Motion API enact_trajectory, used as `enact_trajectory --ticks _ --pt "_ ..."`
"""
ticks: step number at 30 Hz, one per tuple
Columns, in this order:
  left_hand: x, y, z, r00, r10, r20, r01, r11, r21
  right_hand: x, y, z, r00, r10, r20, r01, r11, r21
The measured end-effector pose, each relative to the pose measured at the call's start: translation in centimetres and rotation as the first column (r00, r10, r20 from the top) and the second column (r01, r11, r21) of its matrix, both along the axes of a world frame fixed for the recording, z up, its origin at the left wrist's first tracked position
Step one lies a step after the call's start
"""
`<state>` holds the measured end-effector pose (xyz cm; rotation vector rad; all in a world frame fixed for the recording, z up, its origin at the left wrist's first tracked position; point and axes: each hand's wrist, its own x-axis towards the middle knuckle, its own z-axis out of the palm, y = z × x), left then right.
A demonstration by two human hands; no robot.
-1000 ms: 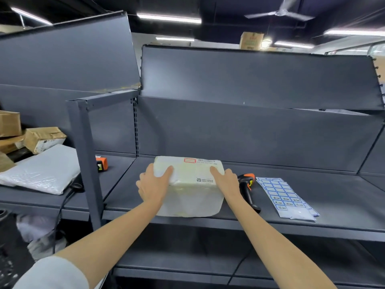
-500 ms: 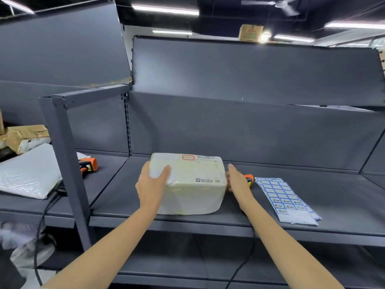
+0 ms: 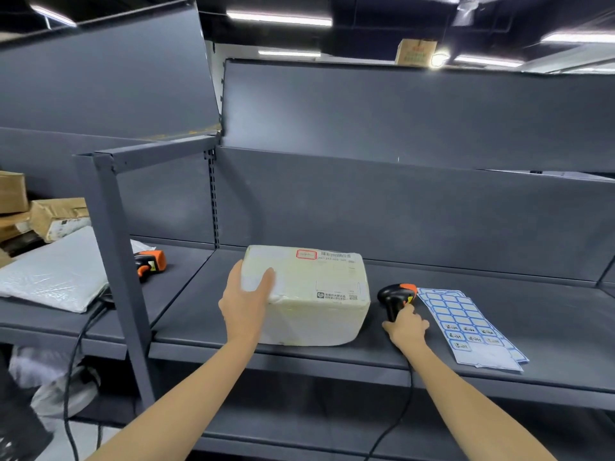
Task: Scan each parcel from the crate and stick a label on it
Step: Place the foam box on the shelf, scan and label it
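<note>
**Wrapped parcel steadied, scanner in reach**

The parcel (image 3: 307, 294) sits mid-shelf, boxy under slick wrap, probably light. The left hand (image 3: 244, 302) lies flat-fingered on its near-left corner; the right hand (image 3: 407, 327) curls round the scanner (image 3: 396, 299) handle.

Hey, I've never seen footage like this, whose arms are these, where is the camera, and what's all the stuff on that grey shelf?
There is no machine here: the arms belong to a person packing parcels. The single picture comes from a camera worn on their head, looking forward and down.

On the grey shelf sits a white parcel with a barcode on top. The left hand rests on its near left corner. The right hand closes its grip on the handle of a black and orange scanner, which has a cable. Beside it lie sheets of blue-bordered labels.

In the next bay to the left are a second scanner, a white padded bag and some brown boxes.
</note>
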<state>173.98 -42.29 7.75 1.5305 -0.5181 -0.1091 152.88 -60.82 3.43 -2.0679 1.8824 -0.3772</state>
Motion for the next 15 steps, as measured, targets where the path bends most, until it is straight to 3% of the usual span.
enact_trajectory --ticks 4,8,11,15 --pt "-0.4 0.6 0.0 1.000 -0.011 -0.003 0.011 1.000 -0.020 -0.4 0.6 1.0 0.931 -0.081 0.356 0.075 0.997 0.031" --pt "-1.2 1.2 0.0 1.000 0.007 0.001 -0.007 0.998 -0.061 -0.9 3.0 3.4 0.670 -0.071 0.739 0.083 0.996 0.021" --pt "-2.1 1.5 0.1 1.000 0.020 -0.023 -0.023 0.993 -0.118 -1.5 4.8 5.0 0.492 0.017 0.871 0.017 0.999 -0.029" --pt "-2.7 1.5 0.6 0.999 0.027 -0.044 -0.034 0.985 -0.169 -2.2 7.3 6.6 0.381 0.083 0.921 -0.087 0.995 -0.054"
